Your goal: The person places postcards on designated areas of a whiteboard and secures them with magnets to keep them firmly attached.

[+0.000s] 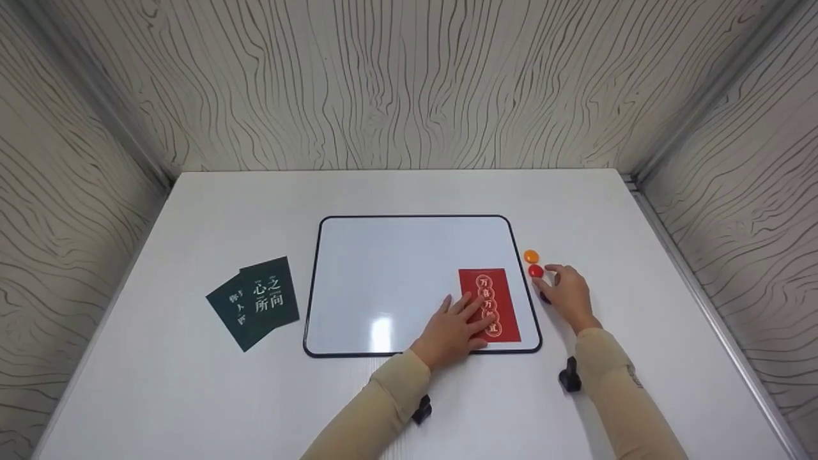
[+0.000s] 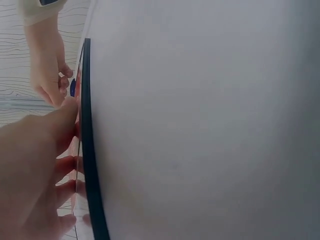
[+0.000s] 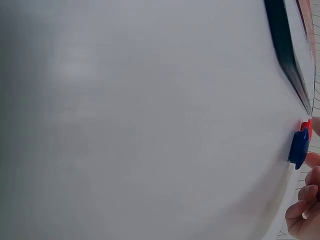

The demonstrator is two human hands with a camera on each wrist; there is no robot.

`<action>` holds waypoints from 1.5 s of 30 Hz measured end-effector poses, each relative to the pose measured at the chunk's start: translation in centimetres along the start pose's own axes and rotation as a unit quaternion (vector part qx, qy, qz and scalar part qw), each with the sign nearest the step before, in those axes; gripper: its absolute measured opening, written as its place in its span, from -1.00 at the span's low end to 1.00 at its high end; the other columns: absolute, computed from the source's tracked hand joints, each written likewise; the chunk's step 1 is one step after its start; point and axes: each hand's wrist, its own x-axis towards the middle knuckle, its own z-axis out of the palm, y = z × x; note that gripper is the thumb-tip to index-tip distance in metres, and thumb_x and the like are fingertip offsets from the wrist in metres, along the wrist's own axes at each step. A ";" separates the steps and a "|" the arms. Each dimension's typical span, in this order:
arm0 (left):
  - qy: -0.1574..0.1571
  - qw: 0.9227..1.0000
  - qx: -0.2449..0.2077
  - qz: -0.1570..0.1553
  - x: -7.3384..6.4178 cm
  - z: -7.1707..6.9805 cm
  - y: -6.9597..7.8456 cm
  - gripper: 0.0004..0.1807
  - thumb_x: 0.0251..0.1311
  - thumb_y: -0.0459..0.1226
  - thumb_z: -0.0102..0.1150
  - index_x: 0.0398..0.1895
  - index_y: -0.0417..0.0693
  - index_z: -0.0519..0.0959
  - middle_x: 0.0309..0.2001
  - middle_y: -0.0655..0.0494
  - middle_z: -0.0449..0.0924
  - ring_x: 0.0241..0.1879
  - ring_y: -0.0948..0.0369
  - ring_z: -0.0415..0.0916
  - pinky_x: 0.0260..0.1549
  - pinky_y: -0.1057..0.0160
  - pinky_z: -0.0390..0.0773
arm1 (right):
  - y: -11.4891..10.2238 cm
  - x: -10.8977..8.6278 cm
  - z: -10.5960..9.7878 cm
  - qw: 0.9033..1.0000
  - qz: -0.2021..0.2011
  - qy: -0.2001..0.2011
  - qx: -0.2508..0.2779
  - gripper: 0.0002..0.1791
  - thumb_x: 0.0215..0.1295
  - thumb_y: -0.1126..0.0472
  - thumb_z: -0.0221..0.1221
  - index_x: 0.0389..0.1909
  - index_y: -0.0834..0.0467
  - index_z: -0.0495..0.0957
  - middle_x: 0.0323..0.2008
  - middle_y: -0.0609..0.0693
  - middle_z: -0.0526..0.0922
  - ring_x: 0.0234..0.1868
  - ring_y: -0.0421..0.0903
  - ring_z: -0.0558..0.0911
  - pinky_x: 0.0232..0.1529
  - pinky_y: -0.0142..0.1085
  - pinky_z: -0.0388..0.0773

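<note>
My left hand (image 1: 450, 329) rests with spread fingers on a red paper (image 1: 507, 300) printed with white Chinese characters. The paper lies at the right side of a black-edged whiteboard (image 1: 390, 275). Past the board's right edge, my right hand (image 1: 569, 297) has its thumb and forefinger close beside a round red magnet (image 1: 535, 271); whether they grip it is unclear. An orange magnet (image 1: 531, 256) sits just behind the red one. A blue magnet (image 3: 299, 147) stands nearest the right wrist camera, partly hidden under the hand in the head view.
Two dark green cards (image 1: 275, 294) with white characters overlap on the white table (image 1: 255, 211), left of the board. Black wrist pieces (image 1: 571, 377) show beside the sleeves. Wood-patterned walls (image 1: 396, 83) close in the back and both sides.
</note>
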 end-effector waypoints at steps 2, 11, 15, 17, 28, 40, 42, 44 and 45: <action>-0.001 1.000 -0.006 -0.001 0.0 0.0 0.1 -0.33 0.31 0.24 -0.16 0.46 0.60 -0.03 0.56 0.34 -0.05 0.58 0.20 -0.17 0.55 0.08 0.01 | 0.0 0.1 0.0 1.000 0.003 -0.006 0.003 -0.42 0.31 0.07 0.18 0.23 0.34 0.40 -0.28 0.18 0.46 -0.27 -0.03 0.41 -0.31 -0.34 0.30; 0.003 1.000 -0.022 -0.006 -0.1 0.0 0.2 -0.32 0.29 0.23 -0.13 0.46 0.59 -0.01 0.56 0.34 -0.05 0.58 0.18 -0.16 0.54 0.04 0.03 | 0.0 0.3 0.2 1.000 0.018 -0.020 0.015 -0.41 0.32 0.08 0.17 0.27 0.33 0.37 -0.14 0.26 0.50 -0.14 0.04 0.44 -0.14 -0.23 0.41; 0.004 1.000 -0.014 -0.005 -0.1 -0.1 0.2 -0.32 0.29 0.23 -0.12 0.46 0.58 0.00 0.55 0.34 -0.03 0.58 0.19 -0.13 0.53 0.04 0.05 | -0.2 0.4 0.2 1.000 0.016 -0.018 0.019 -0.43 0.32 0.10 0.17 0.25 0.34 0.38 -0.13 0.28 0.50 -0.14 0.06 0.45 -0.12 -0.20 0.41; 0.004 1.000 -0.004 -0.001 0.0 -0.2 0.3 -0.33 0.30 0.23 -0.14 0.46 0.58 0.00 0.55 0.34 -0.02 0.57 0.19 -0.12 0.53 0.04 0.06 | -0.2 0.5 0.3 1.000 0.016 -0.017 0.020 -0.44 0.32 0.11 0.17 0.24 0.34 0.39 -0.12 0.28 0.51 -0.13 0.06 0.45 -0.11 -0.19 0.42; 0.001 1.000 0.003 0.002 0.1 -0.4 0.5 -0.34 0.31 0.23 -0.15 0.46 0.57 0.00 0.55 0.35 -0.01 0.57 0.20 -0.11 0.53 0.05 0.07 | -0.4 0.7 0.6 1.000 0.011 -0.011 0.017 -0.51 0.33 0.12 0.17 0.19 0.31 0.44 -0.11 0.28 0.53 -0.14 0.07 0.46 -0.12 -0.18 0.42; -0.002 1.000 0.003 0.010 0.2 -0.5 0.3 -0.34 0.31 0.22 -0.15 0.46 0.58 -0.01 0.55 0.35 -0.01 0.57 0.20 -0.11 0.53 0.05 0.07 | -0.3 0.6 0.4 0.999 0.017 -0.016 0.033 -0.49 0.35 0.10 0.15 0.22 0.31 0.42 -0.02 0.31 0.52 -0.06 0.11 0.48 -0.02 -0.08 0.47; -0.003 1.000 0.010 0.010 0.1 -0.5 0.3 -0.34 0.31 0.22 -0.14 0.46 0.59 -0.01 0.55 0.36 -0.02 0.57 0.21 -0.11 0.53 0.06 0.07 | -0.3 0.5 0.4 0.999 0.019 -0.017 0.036 -0.49 0.36 0.10 0.14 0.22 0.31 0.41 0.00 0.31 0.52 -0.04 0.12 0.48 0.01 -0.06 0.47; -0.002 1.000 0.015 0.011 0.1 -0.5 0.2 -0.34 0.30 0.22 -0.13 0.46 0.59 -0.01 0.55 0.36 -0.01 0.57 0.21 -0.10 0.53 0.06 0.08 | -0.4 0.5 0.4 0.999 0.020 -0.014 0.035 -0.49 0.35 0.10 0.15 0.22 0.31 0.42 -0.01 0.31 0.52 -0.05 0.12 0.48 0.00 -0.06 0.48; -0.001 1.000 0.016 0.011 0.1 -0.5 0.2 -0.34 0.30 0.22 -0.13 0.46 0.59 -0.01 0.55 0.36 -0.01 0.57 0.21 -0.10 0.53 0.06 0.08 | -0.4 0.4 0.4 0.999 0.019 -0.012 0.033 -0.49 0.35 0.10 0.16 0.21 0.31 0.42 -0.02 0.31 0.53 -0.06 0.11 0.48 -0.01 -0.08 0.48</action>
